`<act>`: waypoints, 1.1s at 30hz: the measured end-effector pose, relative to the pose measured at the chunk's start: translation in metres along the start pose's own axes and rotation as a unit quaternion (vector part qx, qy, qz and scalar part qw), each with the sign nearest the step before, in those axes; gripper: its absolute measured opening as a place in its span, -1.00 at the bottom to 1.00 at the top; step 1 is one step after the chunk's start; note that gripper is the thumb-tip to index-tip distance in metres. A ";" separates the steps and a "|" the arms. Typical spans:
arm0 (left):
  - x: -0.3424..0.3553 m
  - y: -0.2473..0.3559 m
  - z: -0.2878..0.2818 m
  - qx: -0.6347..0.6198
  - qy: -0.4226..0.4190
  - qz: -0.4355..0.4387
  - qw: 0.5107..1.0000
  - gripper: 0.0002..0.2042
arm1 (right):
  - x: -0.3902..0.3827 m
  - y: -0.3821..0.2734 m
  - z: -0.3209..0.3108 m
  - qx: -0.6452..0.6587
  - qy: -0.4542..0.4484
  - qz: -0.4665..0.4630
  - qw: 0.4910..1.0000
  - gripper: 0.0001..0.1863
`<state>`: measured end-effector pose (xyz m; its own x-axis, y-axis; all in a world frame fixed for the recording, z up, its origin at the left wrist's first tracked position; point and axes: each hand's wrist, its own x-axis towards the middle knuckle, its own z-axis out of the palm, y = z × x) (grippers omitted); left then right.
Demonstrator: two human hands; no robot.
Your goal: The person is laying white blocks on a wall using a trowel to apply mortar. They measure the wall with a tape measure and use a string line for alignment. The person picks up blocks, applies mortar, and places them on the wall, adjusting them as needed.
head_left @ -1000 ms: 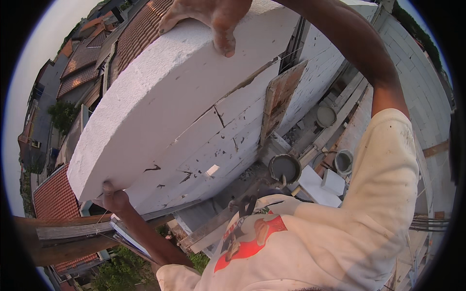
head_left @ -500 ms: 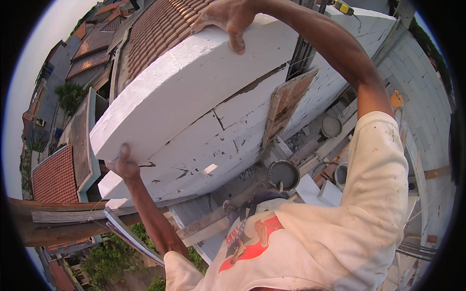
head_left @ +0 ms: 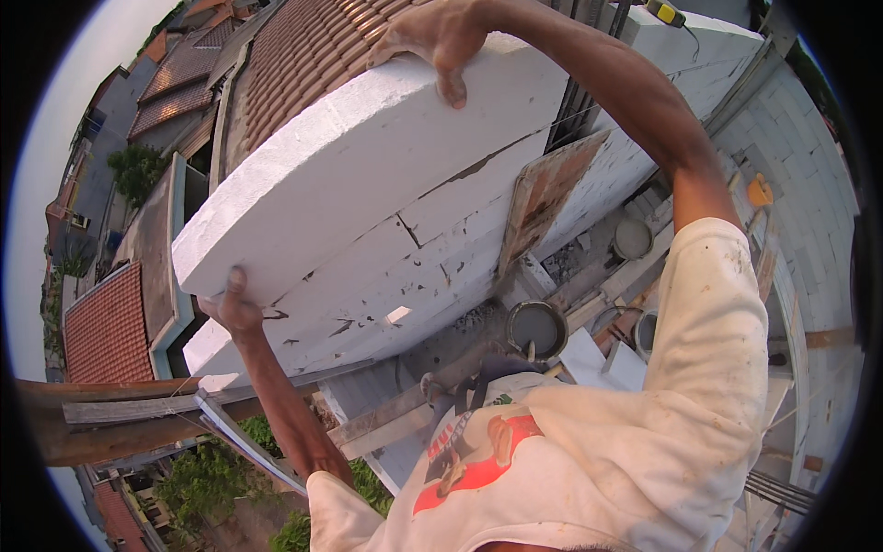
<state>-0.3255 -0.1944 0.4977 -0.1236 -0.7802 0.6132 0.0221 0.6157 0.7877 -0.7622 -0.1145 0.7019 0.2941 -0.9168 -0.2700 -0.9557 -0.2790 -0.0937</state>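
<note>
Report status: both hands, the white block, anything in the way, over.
Left hand grips white block's left end; right hand over its top edge. Block on lower course, dark gap along part of joint. Dark bars near its right end.

Top block (head_left: 386,156): uniform white. Wall beneath (head_left: 441,239): white, flecked with dark marks and crossed by dark joint lines. Board (head_left: 552,198): reddish brown, edged grey. Near shirt (head_left: 644,451): cream, brown-specked, red print. Far-left roof (head_left: 303,64): brown, ribbed rows. Left roof (head_left: 106,322): red, gridded. Right wall (head_left: 800,212): grey, coursed pattern. Bucket (head_left: 510,331): black, contents grey.
</note>
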 end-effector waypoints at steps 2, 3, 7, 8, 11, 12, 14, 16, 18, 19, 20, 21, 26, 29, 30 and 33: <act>0.001 -0.001 0.001 -0.006 0.007 0.004 1.000 -0.36 | -0.001 -0.005 -0.002 -0.006 -0.011 0.019 1.000 0.10; 0.002 -0.002 0.004 -0.010 0.010 0.006 1.000 -0.37 | -0.003 -0.006 -0.005 -0.009 -0.018 0.029 0.999 0.10; -0.002 0.003 -0.004 -0.018 -0.004 -0.015 1.000 -0.36 | 0.006 -0.014 -0.010 0.020 -0.034 0.024 0.999 0.14; -0.002 0.003 -0.018 -0.005 -0.009 -0.023 1.000 -0.36 | 0.007 -0.014 -0.008 0.016 -0.013 -0.016 1.000 0.16; -0.001 0.006 -0.031 0.062 -0.060 -0.091 0.992 -0.29 | 0.005 -0.013 0.006 -0.029 0.038 -0.007 0.999 0.27; 0.001 0.014 -0.030 0.127 -0.066 -0.115 0.983 -0.19 | 0.002 -0.007 0.016 -0.054 0.069 0.006 0.996 0.23; 0.011 0.010 -0.039 0.180 -0.158 -0.126 0.963 -0.09 | -0.016 0.034 0.042 -0.120 0.175 -0.025 0.977 0.31; 0.011 -0.006 -0.059 0.235 -0.201 -0.093 0.946 -0.13 | -0.013 0.016 0.048 -0.100 0.202 -0.019 0.974 0.30; 0.002 -0.025 -0.078 0.272 -0.226 -0.039 0.935 -0.17 | -0.013 -0.007 0.042 -0.050 0.167 0.021 0.985 0.30; 0.000 -0.025 -0.078 0.289 -0.244 -0.035 0.925 -0.18 | -0.013 -0.008 0.042 -0.029 0.139 0.053 0.988 0.31; 0.002 -0.021 -0.075 0.305 -0.264 -0.030 0.915 -0.19 | -0.014 -0.008 0.043 -0.029 0.143 0.051 0.988 0.31; 0.004 -0.019 -0.074 0.320 -0.284 -0.024 0.904 -0.21 | -0.014 -0.008 0.046 -0.028 0.148 0.049 0.987 0.30; 0.013 -0.031 -0.078 0.369 -0.346 -0.017 0.862 -0.26 | -0.013 -0.012 0.048 -0.027 0.156 0.066 0.985 0.32; 0.013 -0.030 -0.082 0.358 -0.349 -0.002 0.866 -0.30 | -0.010 -0.012 0.048 -0.047 0.154 0.060 0.985 0.32; 0.012 -0.028 -0.084 0.351 -0.347 0.008 0.869 -0.31 | -0.009 -0.010 0.048 -0.042 0.151 0.057 0.986 0.33; 0.018 -0.023 -0.076 0.357 -0.359 0.043 0.861 -0.30 | -0.009 -0.011 0.049 -0.032 0.139 0.086 0.986 0.38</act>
<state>-0.2526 -0.2311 0.4954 -0.7396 -0.6160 0.2712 -0.5223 0.7794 0.3461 -0.7536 -0.0892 0.6581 0.1210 -0.9926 -0.0030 -0.9926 -0.1210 -0.0057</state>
